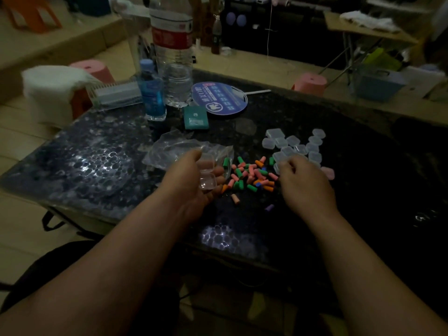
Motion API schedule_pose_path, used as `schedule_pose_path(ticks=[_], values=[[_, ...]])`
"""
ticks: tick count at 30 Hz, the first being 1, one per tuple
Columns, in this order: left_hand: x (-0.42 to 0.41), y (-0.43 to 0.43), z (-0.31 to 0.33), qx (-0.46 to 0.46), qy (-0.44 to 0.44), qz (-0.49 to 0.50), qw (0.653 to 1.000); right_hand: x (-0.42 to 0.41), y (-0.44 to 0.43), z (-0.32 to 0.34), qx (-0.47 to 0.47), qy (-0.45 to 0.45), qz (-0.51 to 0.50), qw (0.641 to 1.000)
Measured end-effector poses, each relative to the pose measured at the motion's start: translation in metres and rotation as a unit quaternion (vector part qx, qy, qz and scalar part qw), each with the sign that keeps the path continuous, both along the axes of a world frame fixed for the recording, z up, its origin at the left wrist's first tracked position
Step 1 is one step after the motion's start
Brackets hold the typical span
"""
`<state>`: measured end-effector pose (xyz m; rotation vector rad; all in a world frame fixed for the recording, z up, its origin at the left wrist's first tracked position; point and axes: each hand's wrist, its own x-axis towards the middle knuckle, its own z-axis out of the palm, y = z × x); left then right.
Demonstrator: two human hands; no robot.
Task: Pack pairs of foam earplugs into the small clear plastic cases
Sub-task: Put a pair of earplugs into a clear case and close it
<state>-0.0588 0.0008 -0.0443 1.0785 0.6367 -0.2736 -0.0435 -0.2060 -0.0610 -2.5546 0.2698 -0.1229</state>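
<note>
While the left hand (191,180) cradles an open small clear plastic case (206,175), the curled, apparently empty right hand (303,180) sits nearer the multicoloured foam earplugs (251,174), frame centre.

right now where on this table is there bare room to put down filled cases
The wide table stretch left of the plastic bag, in front of the blue bottle, is bare. So is the near edge below the earplug pile, apart from two strays. It is crowded between the hands, and at the clear cases to the right.
</note>
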Motion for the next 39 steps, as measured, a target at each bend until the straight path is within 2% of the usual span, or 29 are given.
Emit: schedule_pose_path(ticks=[4,7,12,21,27,29,33,39], values=[[0.002,-0.004,-0.002,-0.006,0.004,-0.004,1.000,0.005,-0.012,-0.006,-0.040,0.045,0.029,0.998],[0.002,-0.009,-0.002,-0.020,0.003,-0.009,1.000,0.011,-0.011,-0.020,-0.088,0.049,0.073,0.992],[0.000,-0.012,-0.001,-0.021,0.005,-0.015,1.000,0.014,-0.004,-0.040,-0.124,0.036,0.087,0.988],[-0.003,-0.018,0.001,-0.017,0.022,-0.038,0.999,0.014,-0.008,-0.042,-0.121,0.022,0.086,0.989],[-0.007,-0.027,0.002,-0.049,0.055,-0.065,0.995,0.006,-0.015,-0.030,-0.067,0.073,0.104,0.990],[-0.008,-0.030,0.001,-0.060,0.059,-0.067,0.994,0.000,-0.014,-0.020,-0.031,0.056,0.115,0.991],[-0.009,-0.033,0.000,-0.089,0.055,-0.070,0.992,-0.012,-0.001,0.001,0.065,-0.034,0.170,0.983],[-0.013,-0.039,-0.002,-0.098,0.051,-0.105,0.988,-0.029,0.021,-0.003,-0.051,-0.068,0.283,0.955]])
